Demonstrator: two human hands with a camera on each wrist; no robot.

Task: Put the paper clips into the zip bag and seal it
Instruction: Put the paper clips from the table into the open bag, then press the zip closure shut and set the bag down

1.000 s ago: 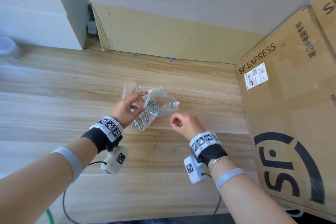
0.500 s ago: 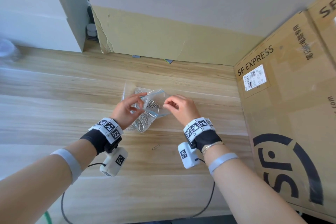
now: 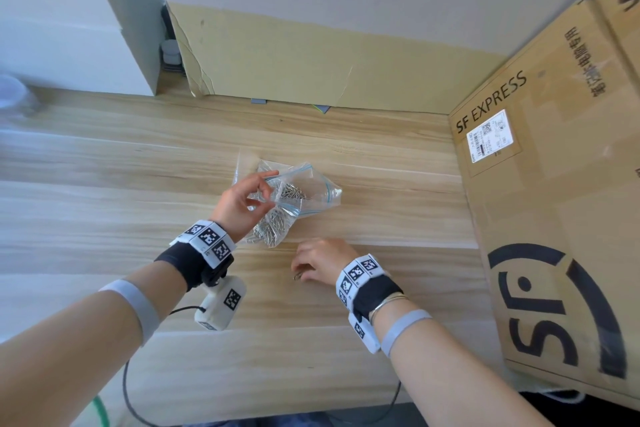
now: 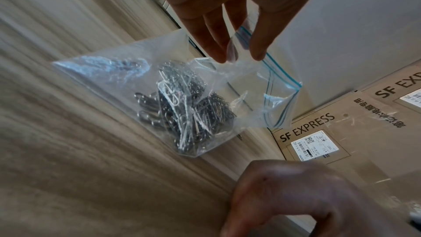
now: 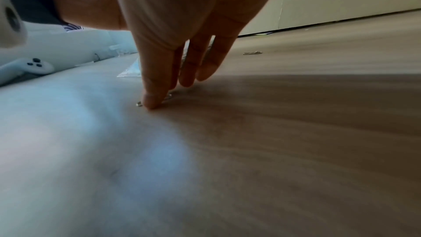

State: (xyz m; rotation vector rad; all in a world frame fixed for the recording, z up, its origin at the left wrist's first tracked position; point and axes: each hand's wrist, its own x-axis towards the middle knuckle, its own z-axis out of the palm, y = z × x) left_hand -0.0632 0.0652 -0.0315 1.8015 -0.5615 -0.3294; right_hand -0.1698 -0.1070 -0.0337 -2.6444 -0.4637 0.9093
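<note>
A clear zip bag (image 3: 311, 191) with a blue seal strip lies on the wooden table (image 3: 104, 218), its mouth standing wide. Several silver paper clips (image 3: 272, 230) are heaped inside it (image 4: 189, 107). My left hand (image 3: 273, 189) pinches the near rim of the bag's mouth between thumb and fingers (image 4: 239, 57) and holds it up. My right hand (image 3: 299, 274) is down on the table in front of the bag. Its thumb and fingertips (image 5: 152, 102) close on one loose paper clip (image 5: 139, 104) that lies flat on the wood.
Another loose paper clip (image 5: 252, 53) lies on the table farther out. Large SF EXPRESS cardboard boxes (image 3: 554, 218) wall off the right side. A cardboard sheet (image 3: 311, 73) leans on the back wall. A white cabinet (image 3: 69, 28) stands at the back left.
My right hand has left the bag's mouth and come down toward me onto the loose clip on the table. The left hand still holds the bag's rim in the same place.
</note>
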